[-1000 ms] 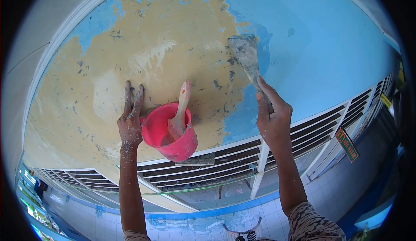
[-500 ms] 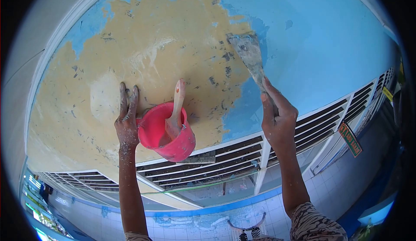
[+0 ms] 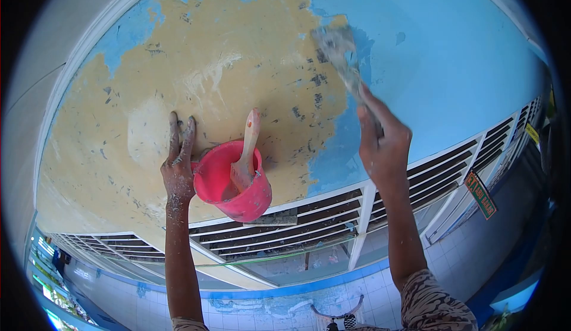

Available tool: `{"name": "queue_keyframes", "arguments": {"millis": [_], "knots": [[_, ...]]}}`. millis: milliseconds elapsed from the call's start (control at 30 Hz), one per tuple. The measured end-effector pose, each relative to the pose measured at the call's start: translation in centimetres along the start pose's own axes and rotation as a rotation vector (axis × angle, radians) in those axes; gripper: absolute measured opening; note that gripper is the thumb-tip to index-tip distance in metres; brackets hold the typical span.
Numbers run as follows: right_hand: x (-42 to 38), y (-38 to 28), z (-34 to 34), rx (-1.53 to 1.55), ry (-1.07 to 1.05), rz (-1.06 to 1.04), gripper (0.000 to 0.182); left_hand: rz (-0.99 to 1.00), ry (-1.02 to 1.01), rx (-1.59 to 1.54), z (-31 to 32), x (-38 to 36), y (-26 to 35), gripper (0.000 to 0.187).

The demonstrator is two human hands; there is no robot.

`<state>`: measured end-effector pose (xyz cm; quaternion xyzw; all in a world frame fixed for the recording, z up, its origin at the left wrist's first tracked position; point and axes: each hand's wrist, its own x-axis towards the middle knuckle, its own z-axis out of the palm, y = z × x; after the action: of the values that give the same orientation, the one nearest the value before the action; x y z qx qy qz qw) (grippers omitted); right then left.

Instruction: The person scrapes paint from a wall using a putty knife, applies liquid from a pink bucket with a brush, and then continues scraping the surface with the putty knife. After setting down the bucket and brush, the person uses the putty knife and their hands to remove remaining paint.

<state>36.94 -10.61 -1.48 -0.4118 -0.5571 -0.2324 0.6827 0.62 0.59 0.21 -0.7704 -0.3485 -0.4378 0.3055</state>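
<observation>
Two fingers of the left hand (image 3: 178, 173) are pressed to the wall (image 3: 238, 93), apparently for steadiness; the scraper (image 3: 344, 60) is gripped by the right hand (image 3: 385, 146), blade towards eleven o'clock. At the left hand's three o'clock, the pink pail (image 3: 242, 202) seems handle-held, perhaps for reaching the brush (image 3: 247, 151).

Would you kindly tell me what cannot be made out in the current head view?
In the head view:
Scraper: blade blurred, edge unclear.
Brush: lower end hidden in the pink bucket.
Left hand: some fingers hidden by the hand itself.
Right sleeve: cut off by the bottom edge.
</observation>
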Motion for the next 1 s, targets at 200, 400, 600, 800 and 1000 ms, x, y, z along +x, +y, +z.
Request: {"name": "queue_keyframes", "arguments": {"millis": [200, 400, 600, 800, 1000], "knots": [[3.3, -3.0, -1.4, -0.018, -0.151, 0.246, 0.035, 0.024, 0.01, -0.025, 0.2, -0.4, -0.2, 0.078], [2.4, -2.7, -1.4, 0.026, -0.132, 0.091, 0.039, 0.034, -0.006, 0.033, 0.1, -0.1, -0.4, 0.078], [4.9, -4.2, -0.7, -0.046, -0.13, 0.195, 0.035, -0.046, -0.029, -0.057, -0.1, -0.2, 0.0, 0.077], [5.2, -3.3, -0.1, -0.068, -0.088, 0.101, 0.033, 0.087, 0.047, 0.048, 0.3, -0.1, -0.6, 0.078], [6.7, -4.3, -0.1, -0.088, -0.082, 0.126, 0.034, -0.047, -0.036, -0.062, -0.2, -0.7, -0.2, 0.076]]}}
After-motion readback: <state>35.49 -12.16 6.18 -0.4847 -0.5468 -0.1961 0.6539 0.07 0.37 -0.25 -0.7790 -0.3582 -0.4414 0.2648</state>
